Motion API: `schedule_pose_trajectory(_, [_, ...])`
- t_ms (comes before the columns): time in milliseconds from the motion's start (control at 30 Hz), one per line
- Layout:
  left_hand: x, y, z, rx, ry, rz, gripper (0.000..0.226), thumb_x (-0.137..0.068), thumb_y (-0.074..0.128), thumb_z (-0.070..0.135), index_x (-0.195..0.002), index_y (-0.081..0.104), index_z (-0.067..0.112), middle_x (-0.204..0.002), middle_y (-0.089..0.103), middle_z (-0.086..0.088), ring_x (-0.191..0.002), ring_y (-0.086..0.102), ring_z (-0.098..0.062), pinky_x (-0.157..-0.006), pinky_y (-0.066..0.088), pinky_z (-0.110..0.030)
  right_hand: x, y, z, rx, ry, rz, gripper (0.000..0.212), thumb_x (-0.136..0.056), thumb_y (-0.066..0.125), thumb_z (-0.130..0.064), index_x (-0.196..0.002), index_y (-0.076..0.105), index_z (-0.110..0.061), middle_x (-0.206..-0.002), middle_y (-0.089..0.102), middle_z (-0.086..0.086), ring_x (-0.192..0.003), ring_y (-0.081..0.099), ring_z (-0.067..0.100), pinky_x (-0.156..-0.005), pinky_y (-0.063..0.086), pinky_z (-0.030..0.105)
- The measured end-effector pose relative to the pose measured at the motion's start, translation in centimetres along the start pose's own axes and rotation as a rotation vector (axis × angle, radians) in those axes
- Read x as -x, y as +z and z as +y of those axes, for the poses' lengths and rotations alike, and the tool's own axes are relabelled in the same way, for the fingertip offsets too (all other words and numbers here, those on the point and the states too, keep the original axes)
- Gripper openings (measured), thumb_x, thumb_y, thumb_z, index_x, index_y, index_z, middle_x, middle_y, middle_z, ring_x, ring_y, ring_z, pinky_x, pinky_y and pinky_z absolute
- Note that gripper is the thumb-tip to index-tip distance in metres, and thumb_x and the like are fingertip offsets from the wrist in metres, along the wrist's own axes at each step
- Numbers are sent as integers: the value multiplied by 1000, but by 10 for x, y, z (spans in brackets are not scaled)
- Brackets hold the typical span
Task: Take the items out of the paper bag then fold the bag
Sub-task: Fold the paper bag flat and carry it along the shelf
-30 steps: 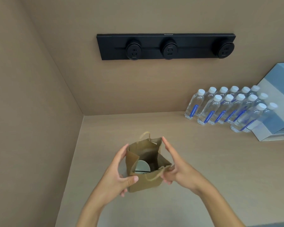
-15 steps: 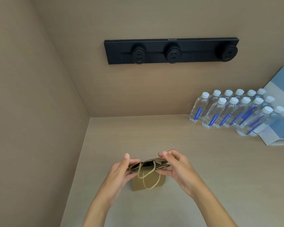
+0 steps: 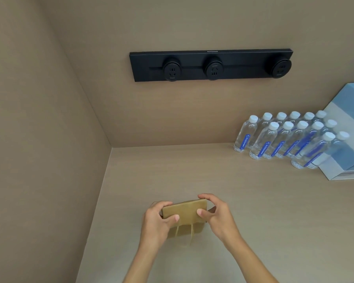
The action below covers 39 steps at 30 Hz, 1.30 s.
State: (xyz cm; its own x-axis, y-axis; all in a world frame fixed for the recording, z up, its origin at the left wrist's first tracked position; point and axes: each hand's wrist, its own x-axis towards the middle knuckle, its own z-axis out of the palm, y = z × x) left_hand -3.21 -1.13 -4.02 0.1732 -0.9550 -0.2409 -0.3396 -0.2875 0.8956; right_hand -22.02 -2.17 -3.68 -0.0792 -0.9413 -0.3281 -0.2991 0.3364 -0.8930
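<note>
A small brown paper bag [image 3: 185,211] stands on the beige counter [image 3: 253,201] near its left side. Its top is folded over toward me, and the twine handles [image 3: 189,233] hang down its front. My left hand [image 3: 157,221] grips the bag's left end, thumb on the folded flap. My right hand [image 3: 215,215] grips the right end, fingers curled over the top edge and thumb on the flap. Whatever is inside the bag is hidden.
Several clear water bottles [image 3: 284,137] with white caps stand at the back right, next to a blue and white box [image 3: 347,135]. A black socket strip [image 3: 211,65] is on the back wall. A side wall [image 3: 39,160] rises close on the left.
The bag's mouth stood open with a round pale item visible inside; both hands pressed it shut and have folded the top down toward me.
</note>
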Motion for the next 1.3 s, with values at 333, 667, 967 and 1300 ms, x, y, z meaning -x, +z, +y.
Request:
schedule_pose_trajectory(333, [0, -10, -24, 154, 16, -43, 17, -78, 77, -4, -66, 75, 8, -69, 55, 1, -54, 46, -3, -52, 38, -20, 14, 4, 11, -151, -78, 108, 18, -86, 68, 6, -78, 74, -9, -59, 69, -10, -55, 59, 4, -55, 46, 12])
schedule_pose_trajectory(667, [28, 40, 1, 168, 147, -257, 15, -78, 75, -7, -67, 74, 2, -68, 56, -7, -53, 52, -2, -51, 45, -13, 70, -57, 40, -290, -67, 352, 28, -84, 68, 6, -73, 78, -18, -58, 71, -7, -52, 58, 1, -53, 46, 10])
schedule_pose_trajectory(967, [79, 162, 47, 151, 198, -436, 29, -79, 73, -12, -64, 79, 12, -69, 59, -8, -55, 57, -2, -50, 48, -16, 111, -183, 99, -353, -58, 465, 31, -83, 67, 9, -74, 79, -18, -61, 72, -4, -54, 59, 3, -55, 47, 13])
schedule_pose_trajectory(1300, [149, 338, 116, 139, 262, -479, 26, -79, 72, -14, -64, 78, 8, -68, 59, -9, -55, 58, -3, -50, 49, -16, 144, -367, 162, -383, -59, 542, 25, -82, 67, 11, -75, 78, -10, -62, 74, -2, -55, 61, 4, -56, 49, 15])
